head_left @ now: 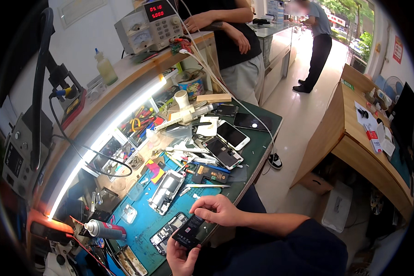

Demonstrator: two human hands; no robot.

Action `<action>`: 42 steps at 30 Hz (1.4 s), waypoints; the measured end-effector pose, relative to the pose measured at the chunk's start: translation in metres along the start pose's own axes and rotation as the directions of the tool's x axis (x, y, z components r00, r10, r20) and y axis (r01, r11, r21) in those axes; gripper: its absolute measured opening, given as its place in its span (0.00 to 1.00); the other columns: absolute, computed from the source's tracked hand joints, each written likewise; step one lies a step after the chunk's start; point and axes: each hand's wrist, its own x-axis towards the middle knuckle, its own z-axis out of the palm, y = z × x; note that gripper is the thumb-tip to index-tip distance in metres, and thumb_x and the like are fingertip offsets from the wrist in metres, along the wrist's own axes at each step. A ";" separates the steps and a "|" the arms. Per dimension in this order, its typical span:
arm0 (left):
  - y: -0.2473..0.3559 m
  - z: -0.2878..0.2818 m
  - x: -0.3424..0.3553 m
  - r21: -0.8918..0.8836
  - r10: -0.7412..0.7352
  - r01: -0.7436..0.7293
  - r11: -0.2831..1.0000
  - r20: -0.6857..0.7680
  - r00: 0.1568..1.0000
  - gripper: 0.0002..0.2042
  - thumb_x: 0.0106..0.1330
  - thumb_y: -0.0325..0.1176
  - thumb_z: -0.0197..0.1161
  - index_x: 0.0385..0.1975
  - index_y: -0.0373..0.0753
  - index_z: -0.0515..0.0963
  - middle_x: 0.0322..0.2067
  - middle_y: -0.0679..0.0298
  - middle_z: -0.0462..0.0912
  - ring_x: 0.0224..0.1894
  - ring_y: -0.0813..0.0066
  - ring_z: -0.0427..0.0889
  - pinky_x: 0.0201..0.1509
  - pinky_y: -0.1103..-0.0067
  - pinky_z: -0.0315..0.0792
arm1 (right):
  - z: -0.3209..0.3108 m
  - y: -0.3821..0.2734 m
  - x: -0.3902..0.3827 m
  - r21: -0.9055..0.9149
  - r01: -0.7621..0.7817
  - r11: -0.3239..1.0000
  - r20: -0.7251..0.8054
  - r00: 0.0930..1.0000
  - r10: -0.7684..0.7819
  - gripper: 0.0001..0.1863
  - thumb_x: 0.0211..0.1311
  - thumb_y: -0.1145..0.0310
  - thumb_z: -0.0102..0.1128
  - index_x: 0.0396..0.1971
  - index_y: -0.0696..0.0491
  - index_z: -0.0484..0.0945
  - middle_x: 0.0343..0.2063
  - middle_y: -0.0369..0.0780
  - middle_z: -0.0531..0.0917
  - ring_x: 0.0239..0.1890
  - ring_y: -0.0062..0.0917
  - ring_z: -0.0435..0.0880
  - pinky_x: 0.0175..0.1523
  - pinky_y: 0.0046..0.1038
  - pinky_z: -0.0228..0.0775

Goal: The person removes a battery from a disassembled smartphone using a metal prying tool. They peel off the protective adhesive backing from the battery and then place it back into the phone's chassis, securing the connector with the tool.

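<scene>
My left hand (181, 257) grips the lower end of a flat black phone battery (188, 232), held at a slant over the bench's front. My right hand (216, 209) pinches at the battery's upper end, thumb against bent fingers; the exact point of contact is small. Beside and below the battery, an opened phone (163, 237) with bare internals lies on the blue mat (138, 214). Farther up, a silver phone housing (165, 193) lies near tweezers (204, 186) and another black part (209, 174).
A spray can (106, 230) lies at left. Phones (232, 134), tools and a long lamp (106, 145) crowd the bench back below a power supply (142, 30). A person (234, 41) leans at the shelf; another (317, 50) stands by a counter. A desk (345, 138) is right.
</scene>
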 end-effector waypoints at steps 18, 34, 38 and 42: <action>-0.005 -0.008 -0.001 -0.154 -0.023 0.009 0.988 -0.087 0.996 0.27 0.68 0.28 0.63 0.65 0.25 0.65 0.42 0.50 0.84 0.36 0.65 0.86 0.41 0.71 0.84 | -0.011 0.016 0.002 -0.172 0.080 0.982 0.150 0.987 -0.054 0.15 0.76 0.61 0.62 0.52 0.55 0.83 0.28 0.32 0.84 0.30 0.12 0.80 0.37 0.20 0.72; -0.004 -0.009 0.001 -0.174 0.017 -0.012 0.985 0.028 0.999 0.41 0.71 0.58 0.65 0.66 0.22 0.68 0.40 0.55 0.85 0.33 0.72 0.83 0.40 0.77 0.78 | -0.001 -0.024 -0.006 -0.092 -0.225 0.970 0.531 0.813 0.239 0.15 0.73 0.65 0.64 0.52 0.57 0.78 0.34 0.34 0.85 0.32 0.14 0.80 0.37 0.21 0.72; -0.003 -0.011 0.002 -0.202 0.025 -0.002 0.979 0.115 0.993 0.51 0.65 0.68 0.64 0.74 0.29 0.57 0.46 0.53 0.83 0.38 0.71 0.84 0.42 0.77 0.78 | -0.001 -0.005 -0.010 0.148 -0.370 0.917 0.481 0.837 0.260 0.19 0.71 0.69 0.65 0.57 0.57 0.71 0.42 0.35 0.83 0.38 0.14 0.82 0.42 0.18 0.75; 0.000 -0.006 0.005 -0.013 0.083 -0.082 0.997 0.174 0.981 0.44 0.68 0.57 0.70 0.74 0.33 0.59 0.45 0.55 0.83 0.43 0.68 0.86 0.48 0.74 0.81 | 0.002 -0.019 -0.003 0.073 -0.498 0.864 0.420 0.801 0.426 0.21 0.69 0.70 0.69 0.56 0.56 0.72 0.44 0.33 0.83 0.46 0.13 0.81 0.50 0.21 0.77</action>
